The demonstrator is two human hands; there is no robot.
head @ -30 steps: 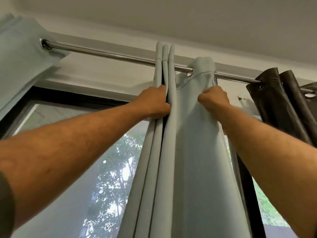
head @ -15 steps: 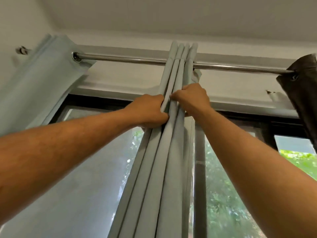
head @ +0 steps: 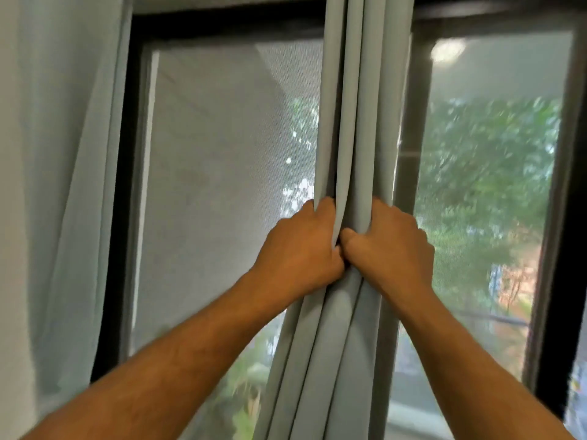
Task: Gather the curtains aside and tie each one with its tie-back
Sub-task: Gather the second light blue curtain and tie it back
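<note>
Item 1: pale grey-blue fabric curtain, gathered into a narrow bundle of vertical folds (head: 355, 122). We find it hanging down the middle of the scene, in front of the central upright of the black-framed window (head: 127, 185). It runs from the top edge to the bottom edge of the view; we count about 4 rounded pleats facing us below the hands.

Item 2: our left hand (head: 301, 249). It grips the left side of the bundle, fingers curled tight around the outer folds, fingertips tucked into the cloth and out of sight. Its thumb side meets the other hand at the centre.

Item 3: our right hand (head: 390, 246). It grips the right side of the bundle at the same height, fingers wrapped over the folds, thumb pressed in against the front pleat. The 2 hands touch each other.

Item 4: second pale grey-blue curtain panel (head: 63, 185), hanging at the far left, overlapping the left upright of the window frame, well apart from the gathered bundle.

Item 5: grey mesh screen (head: 222, 154) behind the left pane. Green foliage (head: 476, 185), blurred, shows through the right pane.
</note>
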